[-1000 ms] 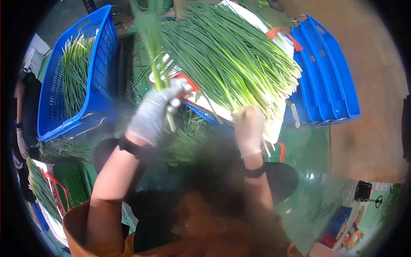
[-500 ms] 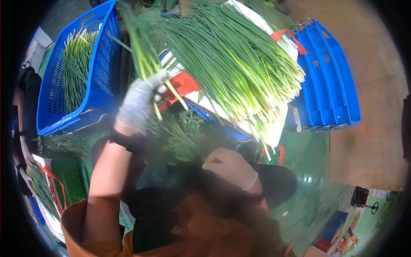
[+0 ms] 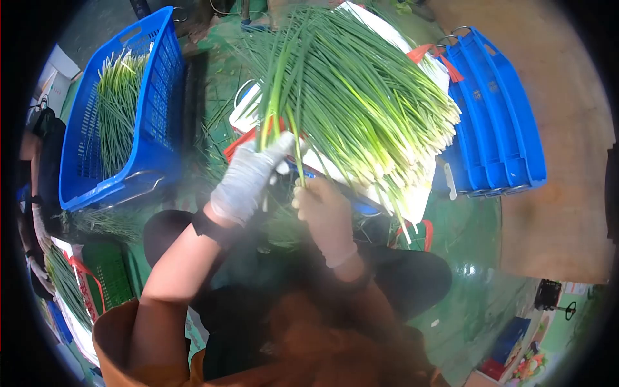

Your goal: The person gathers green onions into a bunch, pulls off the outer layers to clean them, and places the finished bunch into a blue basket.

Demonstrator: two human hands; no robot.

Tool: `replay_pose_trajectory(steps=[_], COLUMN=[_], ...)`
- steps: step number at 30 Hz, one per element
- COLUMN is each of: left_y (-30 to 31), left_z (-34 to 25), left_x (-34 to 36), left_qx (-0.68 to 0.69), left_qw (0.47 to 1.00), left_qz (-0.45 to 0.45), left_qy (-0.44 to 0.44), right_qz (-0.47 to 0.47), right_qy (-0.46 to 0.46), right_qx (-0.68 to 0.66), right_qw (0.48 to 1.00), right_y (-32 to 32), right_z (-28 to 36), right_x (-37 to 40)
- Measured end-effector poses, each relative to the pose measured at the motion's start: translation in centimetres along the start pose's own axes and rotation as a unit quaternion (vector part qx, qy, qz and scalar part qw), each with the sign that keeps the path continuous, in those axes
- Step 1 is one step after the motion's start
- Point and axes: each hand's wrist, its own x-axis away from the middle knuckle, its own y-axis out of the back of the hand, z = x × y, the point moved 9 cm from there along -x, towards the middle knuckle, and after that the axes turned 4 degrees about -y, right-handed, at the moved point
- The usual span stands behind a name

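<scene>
My left hand [image 3: 245, 180], in a white glove, is closed around a few green onions [image 3: 277, 87], their green tops pointing away from me. Close beside it, my gloved right hand [image 3: 327, 219] pinches the lower end of one stalk. A large pile of green onions [image 3: 374, 97] lies just beyond both hands, pale root ends toward the right and front. Under the pile is a white board or sack [image 3: 419, 197] with red trim. The held tops overlap the left part of the pile.
A blue crate [image 3: 171, 84] holding green onions stands at the left. Blue crates [image 3: 500, 122] stand at the right beside a brown board [image 3: 554, 161]. Loose green scraps [image 3: 284, 226] lie below my hands. Another person's gloved hand [image 3: 40, 274] is at the far left, near more green onions [image 3: 68, 284].
My left hand has swung right with the green onions, from beside the left crate to the pile's near side. My right hand has risen from my lap and taken hold of a stalk's lower end.
</scene>
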Motion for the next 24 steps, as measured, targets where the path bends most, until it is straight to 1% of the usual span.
replay_pose_trajectory(steps=[1, 2, 3, 4, 6, 7, 8, 9, 10, 11, 12, 13, 14, 15, 16, 17, 18, 19, 20, 21, 23, 24], left_y=[1.1, 2.4, 3.6, 3.8, 2.9, 1.5, 0.1, 0.4, 0.8, 1.0, 1.6, 1.2, 0.8, 0.0, -0.1, -0.5, -1.0, -1.5, -2.0, -2.0, -2.1, -2.1], left_z=[-0.9, -0.9, 0.4, 0.8, 2.8, 3.8, 5.1, 5.9, 6.4, 5.7, 5.0, 4.4, 4.0, 4.3, 4.4, 4.6, 5.0, 5.7, 5.8, 6.3, 6.5, 6.6], left_x=[0.0, -0.6, -1.3, -1.5, -0.9, -0.1, 0.3, 0.5, 0.6, 0.4, -0.1, 0.3, 0.6, 0.6, 0.6, 0.8, 1.1, 1.5, 1.6, 1.9, 2.0, 2.0], left_qx=[-0.031, 0.036, 0.082, 0.128, 0.145, 0.126, 0.173, 0.131, 0.089, 0.080, 0.071, 0.130, 0.189, 0.233, 0.233, 0.211, 0.189, 0.185, 0.167, 0.142, 0.103, 0.102], left_qw=[0.999, 0.997, 0.995, 0.989, 0.980, 0.980, 0.965, 0.972, 0.977, 0.983, 0.990, 0.979, 0.965, 0.947, 0.947, 0.953, 0.957, 0.956, 0.961, 0.964, 0.968, 0.967], left_qz=[-0.040, -0.064, -0.063, -0.062, -0.081, -0.021, 0.055, 0.032, 0.010, 0.048, -0.013, -0.029, -0.046, -0.022, -0.021, 0.014, 0.047, 0.062, 0.070, 0.080, 0.106, 0.110], left_qy=[0.019, -0.009, 0.014, 0.037, 0.110, 0.154, 0.191, 0.192, 0.193, 0.158, 0.123, 0.152, 0.178, 0.221, 0.219, 0.217, 0.215, 0.220, 0.208, 0.209, 0.205, 0.206], right_qz=[0.041, 0.082, 0.098, 0.097, 0.141, 0.158, 0.158, 0.161, 0.162, 0.021, -0.165, -0.196, -0.223, -0.224, -0.200, -0.174, -0.171, -0.132, -0.090, -0.063, -0.013, 0.003], right_qy=[-0.098, -0.193, -0.216, -0.216, -0.122, -0.137, -0.137, -0.128, -0.119, -0.073, 0.221, 0.163, 0.103, 0.104, 0.097, 0.091, 0.093, 0.149, 0.200, 0.218, 0.108, 0.060], right_qx=[-0.133, -0.262, -0.297, -0.297, -0.285, -0.266, -0.266, -0.150, -0.031, 0.015, 0.243, 0.366, 0.481, 0.481, 0.461, 0.439, 0.438, 0.314, 0.182, 0.204, 0.091, 0.022], right_qw=[0.985, 0.942, 0.925, 0.925, 0.940, 0.941, 0.941, 0.967, 0.979, 0.997, 0.930, 0.895, 0.842, 0.841, 0.859, 0.877, 0.878, 0.928, 0.958, 0.952, 0.990, 0.998], right_y=[-0.2, -1.0, -1.0, -0.9, -1.0, -1.1, -1.2, -1.4, -1.4, 1.4, 3.5, 4.5, 5.5, 6.0, 6.0, 5.7, 5.5, 4.6, 3.9, 3.0, 1.9, 1.7], right_z=[-1.4, -2.6, -2.6, -2.9, -1.8, -1.4, -1.9, -3.1, -3.9, -1.7, 0.5, 0.4, 0.4, 0.0, -0.9, -1.6, -1.9, -1.0, 0.3, 1.8, 0.5, -0.7], right_x=[-0.1, 0.4, 0.6, 0.8, 0.9, 1.2, 1.1, 1.0, 0.9, 0.0, 0.5, -0.6, -1.3, -1.4, -1.7, -2.0, -1.6, -0.6, 0.5, 1.1, 0.9, 0.7])
